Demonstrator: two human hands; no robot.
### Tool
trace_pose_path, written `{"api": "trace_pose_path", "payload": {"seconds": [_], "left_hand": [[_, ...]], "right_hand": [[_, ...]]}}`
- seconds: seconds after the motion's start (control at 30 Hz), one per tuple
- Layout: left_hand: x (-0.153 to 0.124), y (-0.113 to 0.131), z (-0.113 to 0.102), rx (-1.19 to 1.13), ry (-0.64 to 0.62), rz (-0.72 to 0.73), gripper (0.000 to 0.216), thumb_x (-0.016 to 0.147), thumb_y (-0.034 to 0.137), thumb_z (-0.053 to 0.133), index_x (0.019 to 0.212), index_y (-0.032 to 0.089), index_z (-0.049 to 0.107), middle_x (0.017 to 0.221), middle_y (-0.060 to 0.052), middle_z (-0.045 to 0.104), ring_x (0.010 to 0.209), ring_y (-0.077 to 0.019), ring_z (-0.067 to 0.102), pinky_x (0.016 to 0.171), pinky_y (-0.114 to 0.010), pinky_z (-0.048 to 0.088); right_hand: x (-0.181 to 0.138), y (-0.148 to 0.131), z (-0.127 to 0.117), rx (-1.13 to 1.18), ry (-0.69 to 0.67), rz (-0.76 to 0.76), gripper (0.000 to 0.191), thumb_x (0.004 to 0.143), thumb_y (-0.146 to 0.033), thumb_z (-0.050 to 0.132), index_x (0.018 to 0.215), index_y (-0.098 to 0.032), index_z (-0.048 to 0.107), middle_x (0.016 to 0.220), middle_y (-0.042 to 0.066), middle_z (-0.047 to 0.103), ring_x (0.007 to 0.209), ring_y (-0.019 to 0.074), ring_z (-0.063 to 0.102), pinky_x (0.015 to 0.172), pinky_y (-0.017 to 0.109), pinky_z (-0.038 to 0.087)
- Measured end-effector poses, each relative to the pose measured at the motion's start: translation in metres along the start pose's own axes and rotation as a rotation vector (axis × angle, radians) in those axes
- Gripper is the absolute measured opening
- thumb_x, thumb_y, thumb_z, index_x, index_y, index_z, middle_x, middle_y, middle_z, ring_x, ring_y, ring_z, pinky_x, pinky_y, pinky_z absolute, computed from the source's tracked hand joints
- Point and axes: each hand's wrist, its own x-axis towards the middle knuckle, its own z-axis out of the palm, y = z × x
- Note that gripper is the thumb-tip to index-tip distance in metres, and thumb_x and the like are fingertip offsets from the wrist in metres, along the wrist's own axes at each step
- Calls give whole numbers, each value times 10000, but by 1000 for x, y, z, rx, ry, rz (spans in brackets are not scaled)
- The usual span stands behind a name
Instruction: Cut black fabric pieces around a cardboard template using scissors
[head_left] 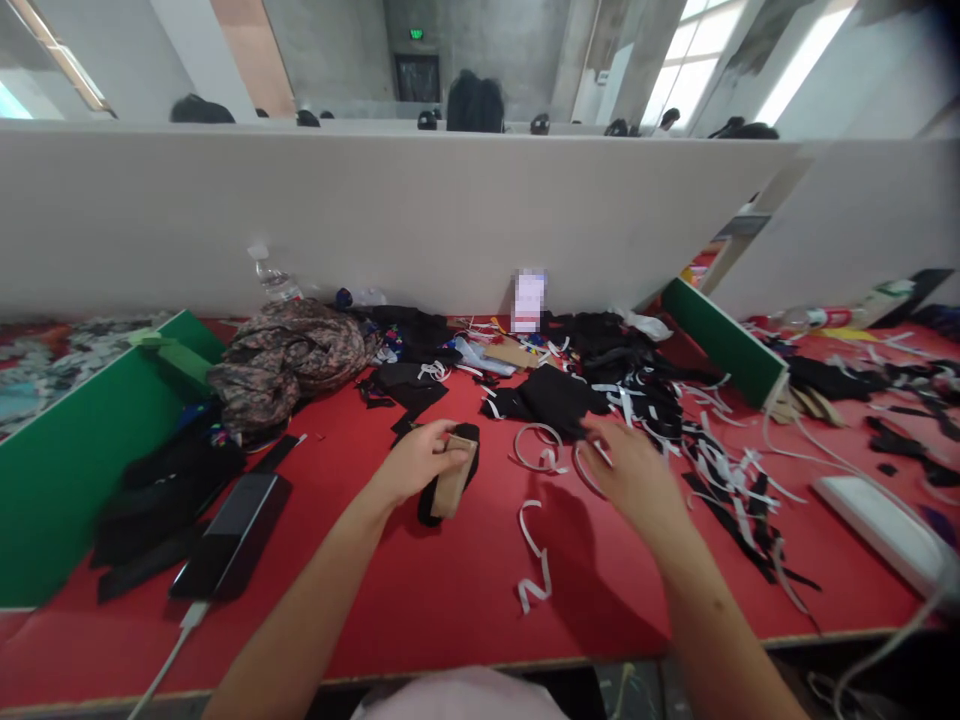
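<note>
My left hand (429,462) is closed around a flat tan piece (454,482), which looks like cardboard. Black fabric (430,508) lies under and around that piece, and part of it is hidden by my fingers. My right hand (628,468) reaches over the table with its fingers apart, at the near edge of a black cloth (559,398). Whether its fingertips touch the cloth cannot be made out. Close by, a white strip curls into a ring (538,447). Between my forearms a loose white strip (535,560) lies on the red tabletop (480,590).
At the left are a black power bank (231,535) with a white cable and a patterned cloth bundle (289,360). Black scraps and white strips (739,475) spread rightward. Green dividers (724,340) flank the table. A phone (528,302) leans on the partition (405,215).
</note>
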Motion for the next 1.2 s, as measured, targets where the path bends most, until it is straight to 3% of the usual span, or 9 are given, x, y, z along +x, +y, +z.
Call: {"api": "trace_pose_path", "payload": {"seconds": [0.13, 0.23, 0.33, 0.5, 0.7, 0.8, 0.93, 1.07, 1.2], "left_hand": [[-6, 8, 11, 286, -163, 57, 721, 671, 287, 616, 1325, 170, 336, 496, 86, 491, 423, -74, 417, 415, -170, 252], [-6, 5, 12, 419, -207, 79, 819, 680, 296, 595, 1381, 148, 199, 451, 110, 429, 389, -66, 343, 391, -182, 173], [-4, -2, 11, 507, -200, 82, 850, 680, 288, 579, 1393, 141, 140, 450, 105, 442, 399, -79, 367, 390, -193, 168], [0, -9, 10, 585, -202, 89, 836, 674, 309, 569, 1391, 160, 164, 483, 85, 508, 425, -98, 424, 401, -195, 208], [2, -2, 3, 494, -170, 139, 758, 559, 291, 664, 1276, 195, 438, 620, 30, 619, 543, -138, 538, 490, -199, 326], [3, -2, -8, 469, -202, 68, 645, 568, 311, 667, 1182, 170, 528, 764, -28, 656, 657, -177, 579, 556, -225, 380], [5, -9, -22, 388, -277, -75, 550, 658, 322, 596, 1161, 121, 507, 785, -47, 656, 683, -171, 581, 605, -249, 414], [7, -18, -24, 304, -298, -92, 517, 662, 313, 596, 1133, 118, 509, 809, -50, 652, 744, -169, 583, 684, -268, 425], [8, -22, -19, 289, -327, -101, 568, 640, 243, 603, 1176, 110, 471, 745, -20, 613, 693, -149, 566, 640, -251, 415]], "right_hand": [[12, -48, 28, 548, -357, -141, 586, 692, -282, 614, 1250, -279, 437, 1097, 57, 599, 975, 219, 566, 810, 339, 419], [15, -65, 49, 690, -495, -169, 642, 650, -248, 651, 1254, -265, 433, 903, 22, 646, 806, 186, 595, 720, 305, 433], [15, -67, 64, 665, -474, -128, 573, 661, -239, 636, 1208, -243, 465, 740, -17, 623, 654, 149, 561, 627, 276, 413], [14, -62, 74, 636, -423, -129, 523, 667, -232, 616, 1170, -227, 475, 750, -22, 610, 661, 142, 541, 611, 269, 397], [12, -59, 80, 639, -432, -134, 508, 658, -150, 537, 1154, -233, 466, 813, -14, 575, 682, 134, 527, 608, 257, 397], [12, -54, 84, 639, -398, -120, 435, 660, -149, 519, 1087, -228, 494, 795, -19, 548, 702, 133, 522, 619, 252, 398], [12, -47, 89, 614, -431, -85, 399, 664, -154, 499, 1057, -223, 492, 781, -24, 533, 654, 122, 507, 595, 245, 396], [10, -47, 91, 579, -422, -69, 387, 652, -150, 495, 1032, -225, 503, 812, -17, 542, 692, 130, 508, 636, 255, 398], [8, -50, 92, 591, -417, -45, 382, 630, -138, 489, 1004, -215, 510, 808, -16, 541, 703, 136, 505, 644, 256, 400]]}}
